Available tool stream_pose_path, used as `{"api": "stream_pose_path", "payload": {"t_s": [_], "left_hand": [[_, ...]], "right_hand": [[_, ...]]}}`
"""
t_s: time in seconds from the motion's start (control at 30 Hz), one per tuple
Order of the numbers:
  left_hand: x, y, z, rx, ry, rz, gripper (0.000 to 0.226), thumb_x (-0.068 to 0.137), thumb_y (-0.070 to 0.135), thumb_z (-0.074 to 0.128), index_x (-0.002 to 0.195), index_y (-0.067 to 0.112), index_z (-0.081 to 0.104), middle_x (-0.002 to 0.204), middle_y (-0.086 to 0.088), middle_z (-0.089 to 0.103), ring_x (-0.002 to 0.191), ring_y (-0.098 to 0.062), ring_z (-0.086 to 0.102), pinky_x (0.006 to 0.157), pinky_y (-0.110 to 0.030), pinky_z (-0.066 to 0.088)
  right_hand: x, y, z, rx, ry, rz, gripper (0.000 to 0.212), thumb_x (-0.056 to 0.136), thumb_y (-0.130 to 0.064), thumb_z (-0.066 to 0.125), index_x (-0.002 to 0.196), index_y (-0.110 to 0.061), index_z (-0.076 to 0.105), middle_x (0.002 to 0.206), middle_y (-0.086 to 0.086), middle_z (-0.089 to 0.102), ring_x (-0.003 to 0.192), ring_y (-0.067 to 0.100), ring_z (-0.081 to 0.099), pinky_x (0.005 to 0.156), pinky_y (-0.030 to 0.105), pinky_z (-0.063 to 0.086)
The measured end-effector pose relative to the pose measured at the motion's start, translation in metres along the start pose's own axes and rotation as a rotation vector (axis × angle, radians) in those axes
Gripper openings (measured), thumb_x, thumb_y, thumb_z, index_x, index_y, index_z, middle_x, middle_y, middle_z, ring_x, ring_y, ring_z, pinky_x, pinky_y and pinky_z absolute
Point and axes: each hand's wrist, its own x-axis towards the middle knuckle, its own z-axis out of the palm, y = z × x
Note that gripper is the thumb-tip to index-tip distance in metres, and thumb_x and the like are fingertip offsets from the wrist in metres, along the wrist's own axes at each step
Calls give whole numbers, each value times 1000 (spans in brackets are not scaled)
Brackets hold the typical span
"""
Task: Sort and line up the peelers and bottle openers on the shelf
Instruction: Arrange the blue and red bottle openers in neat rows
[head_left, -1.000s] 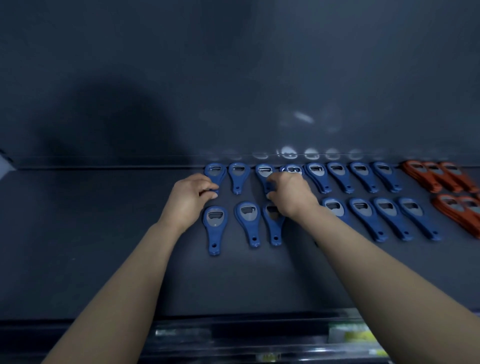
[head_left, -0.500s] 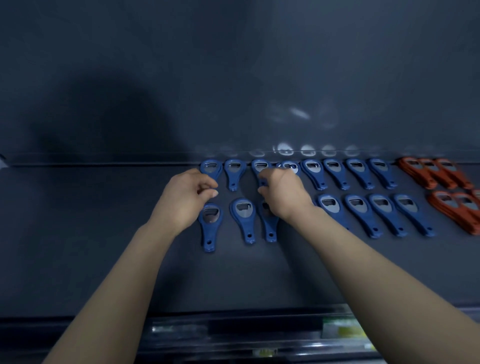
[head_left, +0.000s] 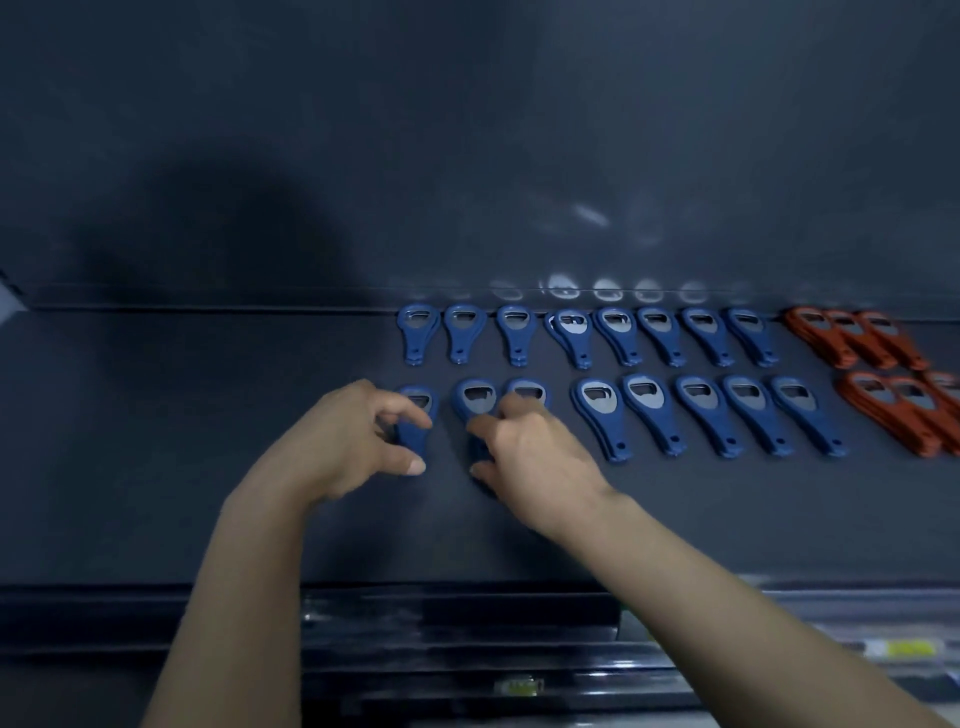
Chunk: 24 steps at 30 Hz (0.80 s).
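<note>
Blue bottle openers (head_left: 602, 410), steel-mouthed: two rows of eight flat on your shelf (head_left: 156, 441), heads to the back wall. Your left hand (head_left: 348, 441) pinches the leftmost front opener (head_left: 413, 441); your right hand (head_left: 540, 457) grips the second front opener (head_left: 475, 397). Orange bottle openers (head_left: 857, 338): overlapping, two rows, far right.

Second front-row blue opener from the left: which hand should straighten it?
Right. The right hand pinches the second opener by its handle; the left hand is busy holding the first opener.
</note>
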Motion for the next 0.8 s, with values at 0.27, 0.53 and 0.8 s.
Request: {"api": "stream_pose_path", "payload": {"t_s": [0.27,0.53,0.8], "left_hand": [[-14,-9,27,-68,152,82,27,74,8,78,94,25,73,98,13,47,86,-1,51,78,-13,38],[-4,-16,34,-74,277,168,24,75,4,76,97,14,74,93,11,50,78,-1,52,71,-3,38],[3,-19,35,-76,311,181,25,76,6,76,99,14,74,91,14,50,74,-1,53,68,1,37]], "right_hand": [[0,-2,12,-204,87,-40,13,88,-13,52,100,-16,56,93,8,56,99,28,44,90,32,38],[8,-4,14,-209,82,-59,11,92,-13,49,100,-16,57,93,7,56,99,27,43,88,31,34],[15,-7,21,-230,69,-77,11,93,-12,48,98,-16,55,93,5,56,100,28,46,92,32,35]]}}
